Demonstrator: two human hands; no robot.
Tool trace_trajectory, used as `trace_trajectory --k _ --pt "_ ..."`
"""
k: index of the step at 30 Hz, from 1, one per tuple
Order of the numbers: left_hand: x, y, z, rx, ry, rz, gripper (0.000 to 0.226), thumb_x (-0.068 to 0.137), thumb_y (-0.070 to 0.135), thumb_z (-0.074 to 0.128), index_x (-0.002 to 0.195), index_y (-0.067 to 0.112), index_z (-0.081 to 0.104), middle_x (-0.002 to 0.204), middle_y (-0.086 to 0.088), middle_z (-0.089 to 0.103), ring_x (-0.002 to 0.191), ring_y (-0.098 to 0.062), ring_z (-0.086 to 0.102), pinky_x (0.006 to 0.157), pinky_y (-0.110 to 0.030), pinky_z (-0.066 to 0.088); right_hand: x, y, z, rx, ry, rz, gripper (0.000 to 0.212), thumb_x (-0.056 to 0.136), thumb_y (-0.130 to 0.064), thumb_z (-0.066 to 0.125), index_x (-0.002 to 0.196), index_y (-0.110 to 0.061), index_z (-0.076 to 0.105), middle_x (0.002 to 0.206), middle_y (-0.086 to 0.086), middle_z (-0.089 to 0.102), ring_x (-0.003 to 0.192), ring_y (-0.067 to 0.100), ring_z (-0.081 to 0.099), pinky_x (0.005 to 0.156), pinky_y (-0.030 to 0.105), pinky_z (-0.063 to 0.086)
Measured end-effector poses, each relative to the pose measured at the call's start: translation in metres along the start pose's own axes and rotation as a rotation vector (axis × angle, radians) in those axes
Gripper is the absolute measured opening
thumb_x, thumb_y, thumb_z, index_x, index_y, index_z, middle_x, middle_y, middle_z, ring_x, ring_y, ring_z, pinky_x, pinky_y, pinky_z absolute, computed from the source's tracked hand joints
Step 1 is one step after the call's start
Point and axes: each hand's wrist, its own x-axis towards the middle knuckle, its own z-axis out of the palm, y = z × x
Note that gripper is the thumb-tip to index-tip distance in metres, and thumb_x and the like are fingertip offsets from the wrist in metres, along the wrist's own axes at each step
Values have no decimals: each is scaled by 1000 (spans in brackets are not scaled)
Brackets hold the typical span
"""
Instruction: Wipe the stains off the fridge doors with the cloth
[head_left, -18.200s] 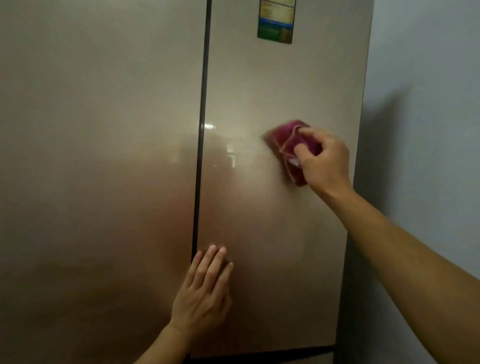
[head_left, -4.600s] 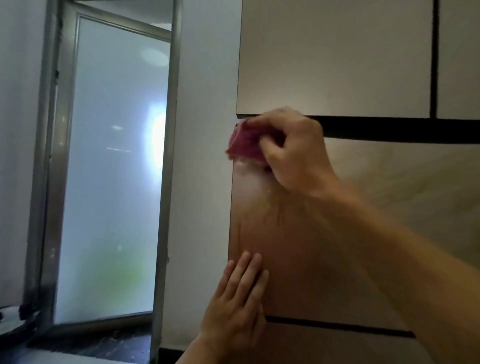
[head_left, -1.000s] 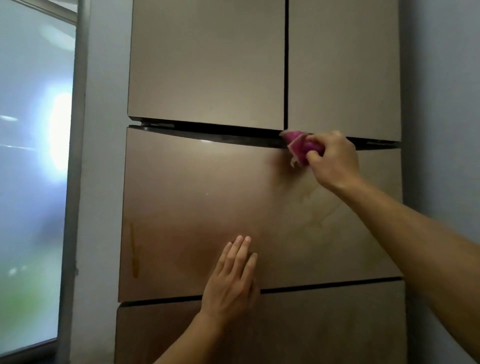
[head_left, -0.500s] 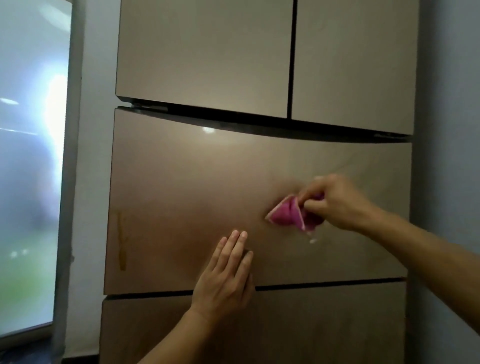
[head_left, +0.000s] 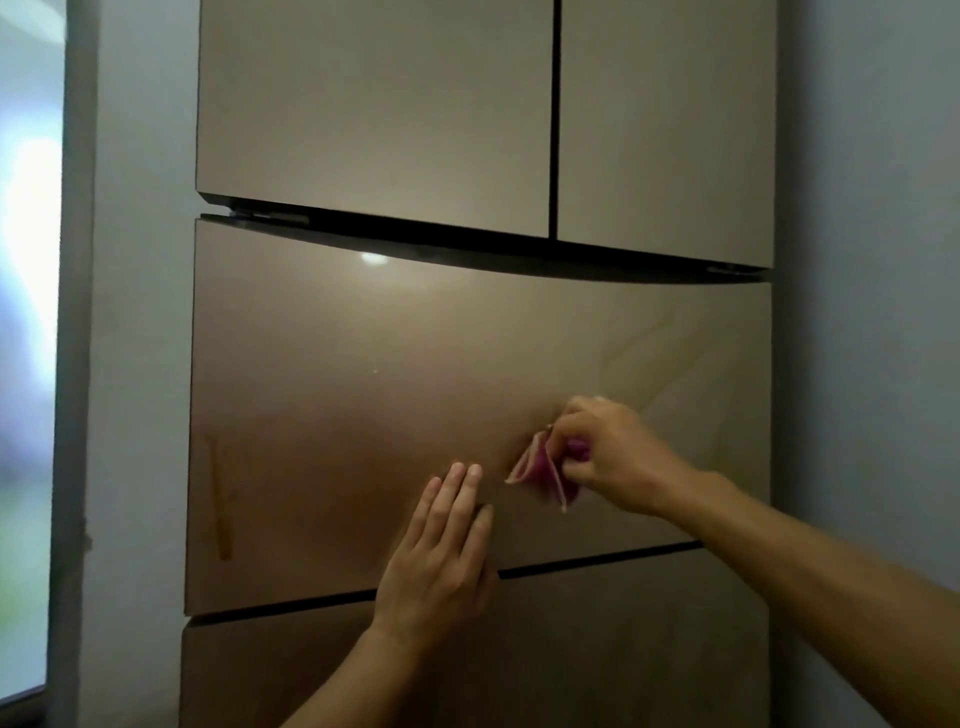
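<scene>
The right hand (head_left: 613, 457) has come down from the top edge of the middle drawer front (head_left: 363, 395) and now pinches the folded pink cloth (head_left: 543, 470) against its lower part. Just left of the cloth, the left hand (head_left: 441, 551) lies flat with the fingers together, bracing the panel. Far left of both hands a yellowish vertical streak (head_left: 221, 499) remains, so I judge the wiping must go there.

On my feed I see a grey-blue wall (head_left: 867, 208) at the right, and a pale strip of wall (head_left: 143, 312) at the left beside a grey window frame (head_left: 75, 364). Its frosted glass (head_left: 26, 260) glows with blurred daylight.
</scene>
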Motion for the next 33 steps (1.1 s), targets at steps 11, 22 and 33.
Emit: trace_trajectory --k 11,22,33 --pt "2 2 2 -2 16 -3 36 84 21 52 113 4 65 143 -26 45 138 -38 36 112 -50 30 62 47 -16 49 716 434 16 88 -19 57 101 -17 66 106 13 58 101 32 50 82 33 39" --pt "2 4 -2 24 -10 -17 37 87 23 50 115 4 65 145 -26 43 139 -40 36 110 -52 32 60 64 -92 171 544 400 10 82 -26 64 91 -23 68 91 5 67 82 22 63 72 39 53" --pt "17 29 -1 63 28 -44 33 81 19 49 110 5 58 141 -28 45 138 -43 32 112 -56 27 -26 73 -14 369 -177 269 9 76 -12 71 75 -21 71 73 -1 67 71 15 63 62 31 51"
